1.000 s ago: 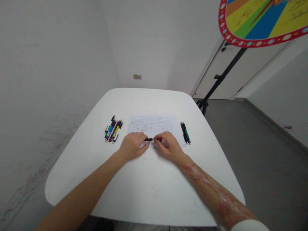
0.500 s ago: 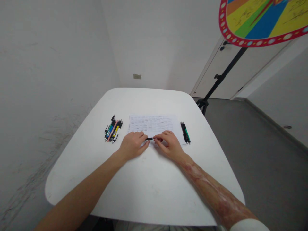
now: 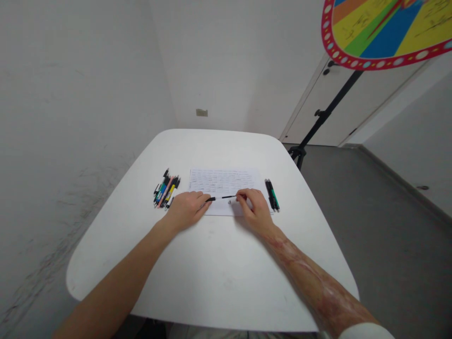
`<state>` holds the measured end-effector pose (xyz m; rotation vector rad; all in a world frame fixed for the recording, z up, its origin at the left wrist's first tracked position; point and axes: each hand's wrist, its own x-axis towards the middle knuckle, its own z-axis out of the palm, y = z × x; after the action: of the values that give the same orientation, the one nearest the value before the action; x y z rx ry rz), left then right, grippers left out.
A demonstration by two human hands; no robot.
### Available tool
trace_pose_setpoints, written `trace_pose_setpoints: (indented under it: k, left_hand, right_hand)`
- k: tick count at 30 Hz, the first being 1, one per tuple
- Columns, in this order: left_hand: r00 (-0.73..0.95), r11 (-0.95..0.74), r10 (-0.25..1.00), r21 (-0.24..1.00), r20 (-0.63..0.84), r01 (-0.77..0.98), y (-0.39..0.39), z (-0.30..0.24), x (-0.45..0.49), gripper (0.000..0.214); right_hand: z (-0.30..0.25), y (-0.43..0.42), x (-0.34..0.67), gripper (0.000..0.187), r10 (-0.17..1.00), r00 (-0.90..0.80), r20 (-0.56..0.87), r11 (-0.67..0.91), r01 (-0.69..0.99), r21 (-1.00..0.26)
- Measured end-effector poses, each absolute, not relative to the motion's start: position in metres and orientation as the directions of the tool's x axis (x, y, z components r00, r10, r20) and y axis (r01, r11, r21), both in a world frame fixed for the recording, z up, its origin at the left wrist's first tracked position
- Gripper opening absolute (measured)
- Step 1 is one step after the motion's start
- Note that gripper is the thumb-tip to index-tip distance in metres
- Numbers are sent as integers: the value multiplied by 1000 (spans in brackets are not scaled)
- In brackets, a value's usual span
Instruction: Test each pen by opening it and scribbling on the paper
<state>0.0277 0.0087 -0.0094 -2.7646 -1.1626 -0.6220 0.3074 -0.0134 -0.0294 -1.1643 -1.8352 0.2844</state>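
Left hand and right hand at a slim black pen lying across a sheet of paper, lower middle of the frame

The left hand (image 3: 185, 209) lies relaxed, palm down, its fingertips (image 3: 206, 203) at the pen's left end; whether they grip it, I cannot tell. The right hand (image 3: 256, 209) pinches the right end of the black pen (image 3: 224, 197) between thumb and fingers, holding it just above the sheet of paper (image 3: 222, 181), which has small rows of writing. A small grey bit (image 3: 229, 202), too small to identify, sits on the sheet just below the pen. A bundle of pens (image 3: 165, 188) lies left of the sheet, a pair of pens (image 3: 272, 195) right of it, both on the white table (image 3: 212, 268). A colourful prize wheel (image 3: 381, 28) on a black tripod stand (image 3: 328, 109) stands at upper right.
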Motion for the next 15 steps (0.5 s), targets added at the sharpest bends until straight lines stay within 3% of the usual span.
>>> trace_pose_setpoints:
  k: [8, 15]
  left_hand:
    - [512, -602, 728, 67, 456, 795, 12, -4, 18, 31]
    - [318, -428, 813, 131, 488, 894, 15, -14, 21, 42]
  right_hand:
    - [-36, -8, 312, 16, 842, 68, 535, 398, 590, -702]
    - [-33, -10, 311, 18, 844, 15, 536, 438, 559, -704]
